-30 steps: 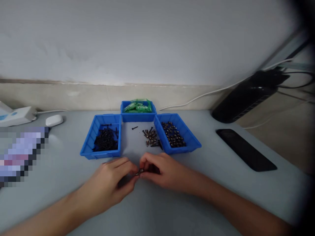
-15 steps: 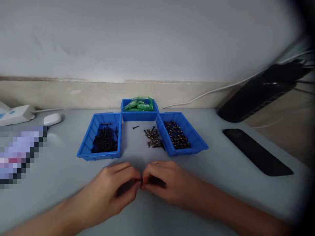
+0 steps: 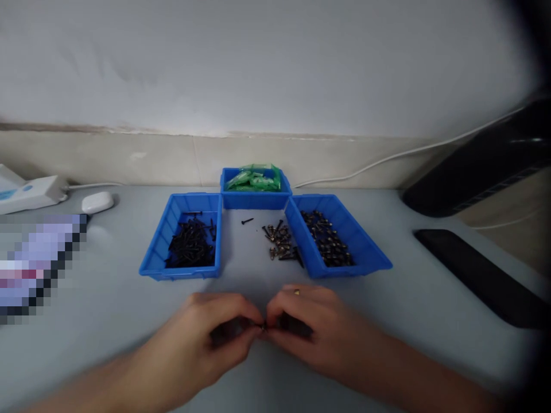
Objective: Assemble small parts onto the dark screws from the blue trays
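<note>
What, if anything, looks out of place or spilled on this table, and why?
A lone dark screw lies on the tabletop, and a loose pile of hardware sits beside the right blue tray. They look stray because similar pieces are gathered inside that tray and the left blue tray.

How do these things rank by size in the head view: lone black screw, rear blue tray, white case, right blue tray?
1. Right blue tray
2. Rear blue tray
3. White case
4. Lone black screw

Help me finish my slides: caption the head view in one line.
Left hand and right hand pinch a small piece in front of three blue trays and loose screws.
</note>
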Demonstrator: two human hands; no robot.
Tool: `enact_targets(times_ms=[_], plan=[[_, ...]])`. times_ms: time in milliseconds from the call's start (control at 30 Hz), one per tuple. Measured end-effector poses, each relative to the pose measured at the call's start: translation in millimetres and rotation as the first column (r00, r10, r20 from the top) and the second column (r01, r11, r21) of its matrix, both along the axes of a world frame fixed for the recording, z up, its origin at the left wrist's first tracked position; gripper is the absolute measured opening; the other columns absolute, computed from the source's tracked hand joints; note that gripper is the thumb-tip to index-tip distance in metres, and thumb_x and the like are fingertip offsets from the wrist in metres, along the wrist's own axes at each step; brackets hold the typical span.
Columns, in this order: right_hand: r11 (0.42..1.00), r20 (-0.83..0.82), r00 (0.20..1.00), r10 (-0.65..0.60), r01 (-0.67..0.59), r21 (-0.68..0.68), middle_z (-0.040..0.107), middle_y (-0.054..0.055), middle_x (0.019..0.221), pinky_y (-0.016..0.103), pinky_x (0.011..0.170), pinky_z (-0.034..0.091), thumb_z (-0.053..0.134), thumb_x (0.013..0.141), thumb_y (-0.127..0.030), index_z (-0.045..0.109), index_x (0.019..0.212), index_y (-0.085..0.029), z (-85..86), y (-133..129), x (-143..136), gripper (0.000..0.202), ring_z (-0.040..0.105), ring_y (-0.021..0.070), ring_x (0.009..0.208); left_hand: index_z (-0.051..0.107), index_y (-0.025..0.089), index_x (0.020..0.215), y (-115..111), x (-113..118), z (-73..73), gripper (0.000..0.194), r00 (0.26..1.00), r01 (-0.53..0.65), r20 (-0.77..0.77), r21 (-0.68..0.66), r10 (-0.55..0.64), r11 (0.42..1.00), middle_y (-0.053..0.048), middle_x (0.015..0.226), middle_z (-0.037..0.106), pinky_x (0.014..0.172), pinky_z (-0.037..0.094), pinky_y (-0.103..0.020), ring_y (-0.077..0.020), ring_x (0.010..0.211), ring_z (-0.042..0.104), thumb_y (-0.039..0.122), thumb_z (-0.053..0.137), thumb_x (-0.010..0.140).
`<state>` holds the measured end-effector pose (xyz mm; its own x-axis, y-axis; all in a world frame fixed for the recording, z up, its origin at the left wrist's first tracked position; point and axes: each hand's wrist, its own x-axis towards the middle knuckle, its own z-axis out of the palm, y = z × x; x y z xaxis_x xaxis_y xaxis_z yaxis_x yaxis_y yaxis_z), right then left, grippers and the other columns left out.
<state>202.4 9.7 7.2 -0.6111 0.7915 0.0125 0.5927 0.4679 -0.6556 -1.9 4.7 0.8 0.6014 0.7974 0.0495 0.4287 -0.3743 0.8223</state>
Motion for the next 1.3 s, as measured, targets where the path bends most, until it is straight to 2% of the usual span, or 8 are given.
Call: enact_targets(times_ms=[133, 267, 333, 567, 800, 1067, 1200, 1300], plan=[[0.998, -0.011, 0.998, 0.06, -0.06, -0.007, 0.058, -0.003, 0.074, 0.022, 0.066, 0.038, 0.057, 0.085, -0.021, 0.056, 0.079, -0.02, 1.7, 1.4, 0.8, 0.006, 0.053, 0.0102, 0.069, 0.06, 0.02, 0.082, 2.0, 0.2, -0.5, 0.01, 1.0, -0.009, 0.02, 0.034, 0.008, 0.999, 0.004, 0.073, 0.063, 0.059, 0.045, -0.018, -0.0094, 0.064, 0.057, 0.013, 0.052, 0.084], [0.996, 0.001, 0.996, 0.086, -0.086, -0.039, 0.059, -0.002, 0.077, 0.024, 0.067, 0.039, 0.055, 0.087, -0.034, 0.056, 0.083, -0.02, 4.1, 1.4, 1.2, 0.015, 0.054, 0.0125, 0.072, 0.059, 0.019, 0.083, 3.2, 0.0, -0.8, 0.01, 0.999, 0.007, 0.031, 0.123, -0.011, 0.992, 0.003, 0.075, 0.061, 0.059, 0.045, -0.018, -0.0092, 0.066, 0.057, 0.011, 0.053, 0.084], [0.996, 0.015, 0.996, 0.09, -0.09, -0.019, 0.059, -0.001, 0.076, 0.025, 0.067, 0.038, 0.052, 0.089, -0.036, 0.056, 0.082, -0.02, 4.0, 1.1, 1.2, 0.018, 0.054, 0.013, 0.072, 0.057, 0.019, 0.084, 2.7, 0.2, -0.6, 0.011, 0.999, 0.025, 0.042, 0.165, -0.033, 0.986, 0.003, 0.077, 0.06, 0.062, 0.045, -0.018, -0.0091, 0.069, 0.058, 0.01, 0.051, 0.085], [0.995, 0.017, 0.996, 0.087, -0.088, 0.045, 0.06, -0.002, 0.079, 0.024, 0.068, 0.038, 0.051, 0.09, -0.025, 0.057, 0.088, -0.019, 4.7, 1.6, 1.9, 0.008, 0.055, 0.0123, 0.072, 0.056, 0.02, 0.096, 2.5, -3.2, -0.8, 0.011, 1.0, 0.013, -0.025, 0.256, -0.007, 0.967, 0.002, 0.083, 0.06, 0.067, 0.046, -0.021, -0.0113, 0.075, 0.057, 0.016, 0.055, 0.086], [0.998, 0.006, 0.998, 0.068, -0.068, -0.018, 0.062, -0.002, 0.08, 0.023, 0.067, 0.039, 0.051, 0.089, -0.022, 0.058, 0.09, -0.02, 9.7, 3.1, 0.8, 0.007, 0.057, 0.0122, 0.073, 0.059, 0.019, 0.095, 3.0, -5.4, 0.7, 0.01, 0.998, 0.042, -0.054, 0.283, -0.028, 0.958, -0.001, 0.084, 0.061, 0.068, 0.047, -0.023, -0.013, 0.076, 0.058, 0.022, 0.051, 0.089], [0.994, 0.031, 0.996, 0.085, -0.083, -0.065, 0.061, -0.001, 0.077, 0.023, 0.063, 0.038, 0.049, 0.089, -0.02, 0.054, 0.085, -0.019, 8.1, 3.7, -1.4, 0.006, 0.056, 0.0125, 0.072, 0.056, 0.018, 0.097, 0.2, -3.8, 5.6, 0.011, 0.995, 0.092, -0.067, 0.379, -0.072, 0.921, 0.001, 0.082, 0.06, 0.071, 0.046, -0.022, -0.0117, 0.078, 0.057, 0.015, 0.051, 0.088], [0.999, -0.028, 0.998, 0.048, -0.047, 0.011, 0.062, -0.002, 0.078, 0.022, 0.064, 0.038, 0.05, 0.089, -0.02, 0.054, 0.09, -0.019, 4.2, 4.2, -0.4, 0.004, 0.056, 0.0111, 0.071, 0.057, 0.018, 0.093, 0.7, -4.4, 1.7, 0.008, 0.997, 0.033, -0.083, 0.373, -0.003, 0.927, 0.0, 0.081, 0.059, 0.067, 0.045, -0.023, -0.013, 0.075, 0.056, 0.017, 0.053, 0.086], [0.994, -0.045, 0.997, 0.067, -0.062, 0.093, 0.062, -0.002, 0.08, 0.022, 0.067, 0.039, 0.049, 0.09, -0.02, 0.055, 0.091, -0.019, 2.7, 4.2, 0.4, 0.005, 0.057, 0.0112, 0.072, 0.057, 0.017, 0.091, 1.2, -4.4, -1.3, 0.006, 0.994, 0.017, -0.106, 0.358, 0.023, 0.933, -0.001, 0.079, 0.058, 0.064, 0.044, -0.024, -0.014, 0.073, 0.056, 0.017, 0.053, 0.085]])
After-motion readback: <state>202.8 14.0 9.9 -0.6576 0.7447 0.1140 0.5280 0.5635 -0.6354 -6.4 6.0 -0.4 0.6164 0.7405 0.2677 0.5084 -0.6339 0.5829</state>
